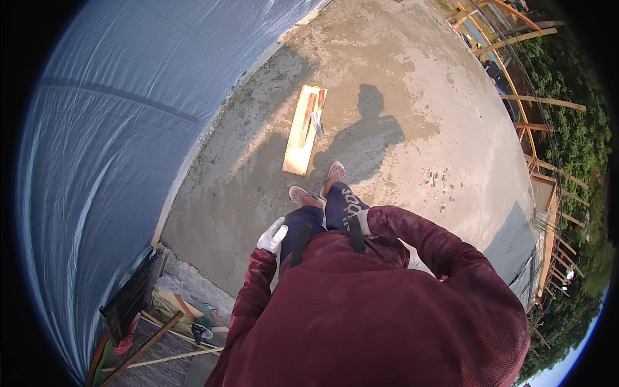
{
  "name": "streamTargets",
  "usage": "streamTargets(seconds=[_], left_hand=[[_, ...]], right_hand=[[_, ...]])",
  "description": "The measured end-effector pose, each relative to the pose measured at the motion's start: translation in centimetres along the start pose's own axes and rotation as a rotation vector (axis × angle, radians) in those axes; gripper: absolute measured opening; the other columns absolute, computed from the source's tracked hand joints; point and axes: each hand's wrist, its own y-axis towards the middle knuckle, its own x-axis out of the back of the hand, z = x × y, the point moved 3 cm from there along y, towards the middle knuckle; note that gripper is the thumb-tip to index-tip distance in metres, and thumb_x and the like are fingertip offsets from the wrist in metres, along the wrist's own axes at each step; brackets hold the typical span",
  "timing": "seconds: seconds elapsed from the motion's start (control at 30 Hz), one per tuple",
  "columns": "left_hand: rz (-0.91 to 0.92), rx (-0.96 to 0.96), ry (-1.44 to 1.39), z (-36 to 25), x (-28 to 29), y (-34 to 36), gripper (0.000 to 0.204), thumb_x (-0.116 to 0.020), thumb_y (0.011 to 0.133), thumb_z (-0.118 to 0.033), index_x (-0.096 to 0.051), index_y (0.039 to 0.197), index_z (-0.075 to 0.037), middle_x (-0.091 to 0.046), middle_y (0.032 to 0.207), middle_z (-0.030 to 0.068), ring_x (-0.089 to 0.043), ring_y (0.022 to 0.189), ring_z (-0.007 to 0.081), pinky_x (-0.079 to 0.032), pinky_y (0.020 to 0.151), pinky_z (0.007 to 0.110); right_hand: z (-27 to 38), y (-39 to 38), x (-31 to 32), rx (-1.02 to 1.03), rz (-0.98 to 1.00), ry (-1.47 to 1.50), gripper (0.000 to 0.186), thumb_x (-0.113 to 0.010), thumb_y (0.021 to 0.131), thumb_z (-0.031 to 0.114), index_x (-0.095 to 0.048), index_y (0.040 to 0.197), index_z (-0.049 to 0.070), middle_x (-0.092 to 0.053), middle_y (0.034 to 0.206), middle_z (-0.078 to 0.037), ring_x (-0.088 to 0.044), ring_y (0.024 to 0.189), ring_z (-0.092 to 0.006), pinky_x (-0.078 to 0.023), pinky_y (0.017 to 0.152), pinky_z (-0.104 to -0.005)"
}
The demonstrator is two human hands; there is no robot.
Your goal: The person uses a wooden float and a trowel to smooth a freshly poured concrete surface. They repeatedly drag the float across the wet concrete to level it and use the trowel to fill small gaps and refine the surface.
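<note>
My left hand (272, 236), in a white glove, is beside my left thigh, fingers loosely bent and apart, with nothing visible in it. My right hand (362, 223) is at my waist near a dark strap (356, 232); its fingers are mostly hidden. On the concrete ahead of my sandalled feet lies a long pale wooden float (296, 151) with a wooden handle. A metal-bladed tool (316, 124), apparently a trowel, rests on it.
A concrete slab (445, 103) surrounds me, bordered on the left by blue sheeting (109, 148). At lower left are timber sticks (145, 342) and piled cloth. Wooden framing (529, 100), wires and trees line the right edge, beyond a damp patch and my shadow.
</note>
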Motion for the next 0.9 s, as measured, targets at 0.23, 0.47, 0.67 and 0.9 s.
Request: streamTargets(seconds=[0.23,0.47,0.67,0.9], left_hand=[[-0.118,0.127,-0.613,6.7,-6.9,5.9,0.049,-0.063,0.106,-0.039,-0.065,0.141,-0.006,-0.075,0.115,0.011,-0.071,0.104,0.0199,-0.055,0.097,0.033],[-0.068,0.262,-1.17,8.0,-13.8,13.9,0.053,-0.055,0.108,-0.045,-0.062,0.144,-0.007,-0.072,0.109,0.0106,-0.068,0.103,0.0246,-0.053,0.101,0.042],[-0.389,0.246,-1.725,11.8,-13.3,38.9,0.044,-0.06,0.107,-0.041,-0.06,0.14,-0.012,-0.061,0.126,0.0037,-0.058,0.122,0.0268,-0.045,0.116,0.046],[-0.478,0.055,-2.073,11.9,-12.0,55.8,0.047,-0.061,0.105,-0.05,-0.061,0.133,-0.013,-0.065,0.118,0.0042,-0.061,0.116,0.0236,-0.048,0.112,0.047]], right_hand=[[-0.4,-0.8,5.1,-0.04,0.034,0.365,0.027,-0.063,0.103,0.035,-0.073,0.105,0.01,-0.071,0.087,-0.005,-0.07,0.075,-0.0142,-0.057,0.064,-0.0312],[-9.3,13.2,28.1,-0.347,-0.66,-0.783,0.029,-0.063,0.094,0.019,-0.08,0.117,0.016,-0.077,0.114,-0.013,-0.073,0.114,-0.0323,-0.059,0.093,-0.043],[-15.1,31.6,45.1,-0.227,-0.882,-1.106,0.022,-0.062,0.094,0.019,-0.076,0.11,0.014,-0.07,0.116,-0.007,-0.067,0.114,-0.0261,-0.054,0.091,-0.044],[-19.5,42.4,54.7,0.091,-0.961,-1.407,0.017,-0.065,0.088,0.014,-0.072,0.103,0.018,-0.066,0.109,-0.004,-0.064,0.113,-0.0251,-0.049,0.099,-0.0465]])
